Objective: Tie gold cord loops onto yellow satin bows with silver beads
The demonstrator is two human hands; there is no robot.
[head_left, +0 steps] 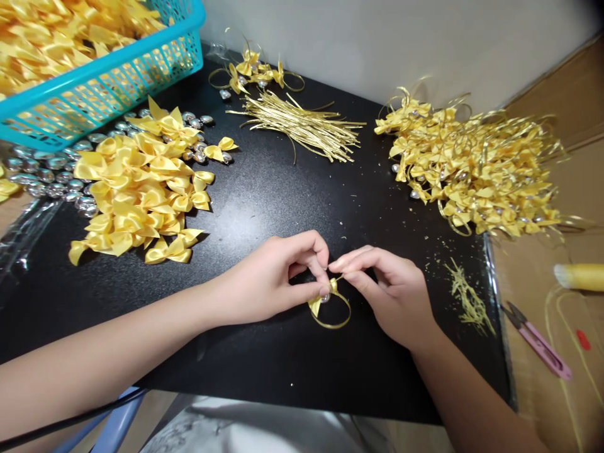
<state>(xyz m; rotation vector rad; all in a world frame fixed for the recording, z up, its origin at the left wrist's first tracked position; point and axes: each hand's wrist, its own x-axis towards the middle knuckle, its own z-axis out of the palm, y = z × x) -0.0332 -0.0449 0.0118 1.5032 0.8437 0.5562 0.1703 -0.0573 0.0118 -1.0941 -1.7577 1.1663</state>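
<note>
My left hand (278,277) and my right hand (384,289) meet over the black table (264,195), both pinching one small yellow satin bow (315,304). A silver bead (325,297) sits at the bow's centre, and a loop of gold cord (336,316) hangs below it towards me. The fingertips of both hands are pressed together on the cord ends at the bow's knot. A heap of plain yellow bows (141,189) lies to the left. A pile of finished bows with gold loops (476,167) lies to the right.
A bundle of cut gold cords (302,126) lies at the back centre, with a few finished bows (252,70) behind it. Silver beads (47,173) spread at the left beside a turquoise basket (108,82) of bows. Gold trimmings (469,299), pink snips (538,340) and a yellow spool (582,277) lie right.
</note>
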